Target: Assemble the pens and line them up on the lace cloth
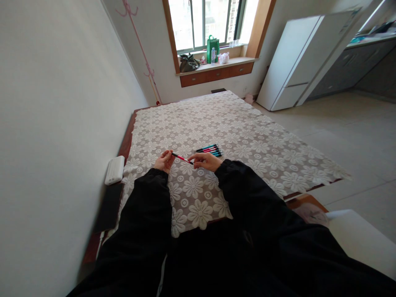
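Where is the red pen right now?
In the head view, the red pen is held between left hand and right hand, above the floral tablecloth, near the spare pens.

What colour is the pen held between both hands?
Red pen with dark ends, seen in the head view.

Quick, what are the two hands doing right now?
Left hand: closed on one end of the red pen.
Right hand: pinching the pen's other end, beside the pile of pens.
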A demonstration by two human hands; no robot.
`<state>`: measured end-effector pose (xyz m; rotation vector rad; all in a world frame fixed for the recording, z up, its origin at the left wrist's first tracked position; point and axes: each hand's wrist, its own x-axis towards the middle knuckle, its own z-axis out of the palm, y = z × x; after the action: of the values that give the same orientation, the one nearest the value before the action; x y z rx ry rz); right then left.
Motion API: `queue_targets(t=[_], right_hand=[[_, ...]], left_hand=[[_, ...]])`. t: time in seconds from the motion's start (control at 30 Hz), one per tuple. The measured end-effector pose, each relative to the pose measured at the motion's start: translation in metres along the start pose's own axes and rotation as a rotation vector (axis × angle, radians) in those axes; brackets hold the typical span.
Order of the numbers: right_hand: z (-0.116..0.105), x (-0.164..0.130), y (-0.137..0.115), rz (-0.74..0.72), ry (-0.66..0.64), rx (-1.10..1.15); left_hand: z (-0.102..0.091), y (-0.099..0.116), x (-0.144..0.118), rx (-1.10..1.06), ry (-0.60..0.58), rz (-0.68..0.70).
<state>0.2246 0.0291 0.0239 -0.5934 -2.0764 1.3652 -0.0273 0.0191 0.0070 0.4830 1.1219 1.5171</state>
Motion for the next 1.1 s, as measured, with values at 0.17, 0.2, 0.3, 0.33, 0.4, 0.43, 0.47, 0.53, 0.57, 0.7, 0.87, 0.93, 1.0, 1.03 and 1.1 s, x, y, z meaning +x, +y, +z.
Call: queue_targets(t=[0.17,0.2,0.3,0.33,0.4,0.43,0.47,0.53,0.57,0.7,0.87,0.93,1.0,1.03,1.1], right_hand=[[-0.001,0.000,-0.005,-0.002,0.140,0.145],[-0.002,0.001,-0.005,-0.009,0.201,0.178],[-0.006,0.002,-0.006,-0.029,0.401,0.231],[-0.007,0.003,-0.006,-0.030,0.451,0.235],[-0.009,0.005,-0.003,-0.018,0.512,0.237],[-0.009,0.006,-0.002,-0.008,0.527,0.236],[-0.009,0.007,-0.001,0.001,0.538,0.231],[-0.009,0.008,0.002,0.024,0.547,0.207],[-0.008,0.008,0.003,0.036,0.549,0.190],[-0.007,0.007,0.006,0.077,0.548,0.131],[-0.007,0.005,0.007,0.106,0.556,0.020],[-0.006,0.005,0.006,0.117,0.548,-0.020],[-0.005,0.004,0.005,0.131,0.522,-0.025],[-0.004,0.004,0.005,0.134,0.502,-0.023],[-0.003,0.005,0.004,0.124,0.467,-0.042]], left_hand=[[0.001,0.000,-0.003,0.003,0.011,-0.045],[0.002,-0.001,-0.005,0.015,-0.013,-0.055],[0.005,-0.006,-0.013,0.073,-0.123,-0.049],[0.007,-0.009,-0.016,0.102,-0.165,-0.023],[0.011,-0.013,-0.022,0.174,-0.220,0.054],[0.012,-0.014,-0.024,0.207,-0.238,0.098],[0.014,-0.015,-0.026,0.235,-0.246,0.139],[0.015,-0.015,-0.028,0.279,-0.255,0.207],[0.015,-0.015,-0.028,0.295,-0.255,0.231],[0.014,-0.015,-0.025,0.369,-0.278,0.290],[0.012,-0.019,-0.024,0.557,-0.264,0.359],[0.011,-0.021,-0.023,0.619,-0.241,0.405],[0.009,-0.022,-0.022,0.689,-0.254,0.463],[0.008,-0.022,-0.022,0.728,-0.274,0.496],[0.007,-0.022,-0.022,0.800,-0.319,0.571]])
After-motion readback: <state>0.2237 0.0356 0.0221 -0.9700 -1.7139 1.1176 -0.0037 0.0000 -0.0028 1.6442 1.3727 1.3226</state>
